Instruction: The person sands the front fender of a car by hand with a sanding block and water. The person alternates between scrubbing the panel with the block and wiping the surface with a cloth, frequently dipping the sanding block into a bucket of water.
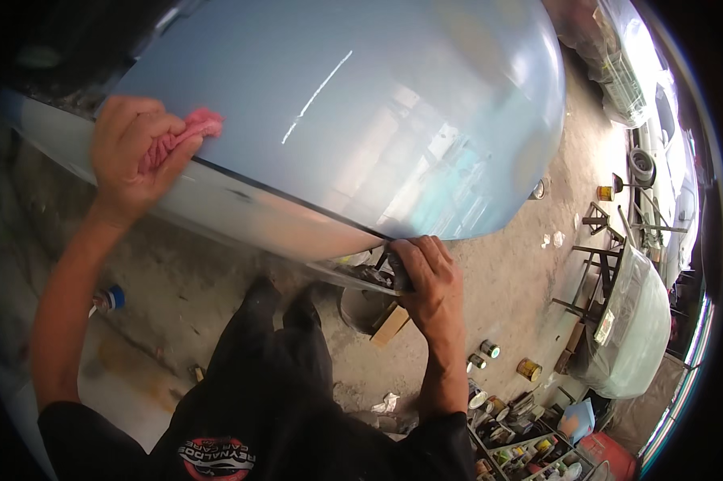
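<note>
One crumpled pink cloth [204, 123] gripped in your left hand [133, 156], 10 o'clock, nearest; broad glossy grey-blue car hood [337, 136] at 12, near edge running 10-to-4. Your right hand [431, 276] curls at its 4 o'clock corner; can't tell if gripping.

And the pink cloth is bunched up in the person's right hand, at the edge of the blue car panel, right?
Not quite: the head view shows the pink cloth bunched up in the left hand, at the edge of the blue car panel.
</note>
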Motion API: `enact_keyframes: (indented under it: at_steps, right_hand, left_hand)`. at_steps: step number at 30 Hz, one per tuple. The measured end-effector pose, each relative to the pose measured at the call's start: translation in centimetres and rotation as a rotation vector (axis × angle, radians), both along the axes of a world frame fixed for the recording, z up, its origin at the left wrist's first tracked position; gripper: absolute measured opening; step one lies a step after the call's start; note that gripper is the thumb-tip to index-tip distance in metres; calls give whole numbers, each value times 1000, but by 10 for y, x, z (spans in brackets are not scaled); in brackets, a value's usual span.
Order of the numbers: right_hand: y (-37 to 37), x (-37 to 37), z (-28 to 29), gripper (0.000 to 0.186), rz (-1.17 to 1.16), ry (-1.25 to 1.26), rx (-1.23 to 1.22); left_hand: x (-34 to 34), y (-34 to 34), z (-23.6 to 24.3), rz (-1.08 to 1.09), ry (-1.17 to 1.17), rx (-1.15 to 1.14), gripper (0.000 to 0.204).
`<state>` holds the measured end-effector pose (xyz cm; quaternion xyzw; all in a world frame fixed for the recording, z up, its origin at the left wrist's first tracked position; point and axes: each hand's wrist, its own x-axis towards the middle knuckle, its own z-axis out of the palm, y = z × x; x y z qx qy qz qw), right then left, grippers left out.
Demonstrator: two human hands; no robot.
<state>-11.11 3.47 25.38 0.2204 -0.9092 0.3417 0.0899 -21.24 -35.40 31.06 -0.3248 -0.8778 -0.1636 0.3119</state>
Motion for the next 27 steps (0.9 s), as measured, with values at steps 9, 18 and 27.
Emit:
enact_keyframes:
  at_steps: [9, 18, 27]
  right_hand:
    - [0, 8, 6, 36, -104, -37, 75]
    - [-1, 13, -3, 40, -158, 30, 101]
    - [-31, 8, -4, 41, -230, 50, 156]
  left_hand:
    - [0, 1, 1, -10, 4, 11, 25]
    - [3, -2, 1, 0, -33, 4, 23]
    - [1, -9, 5, -19, -37, -9, 24]
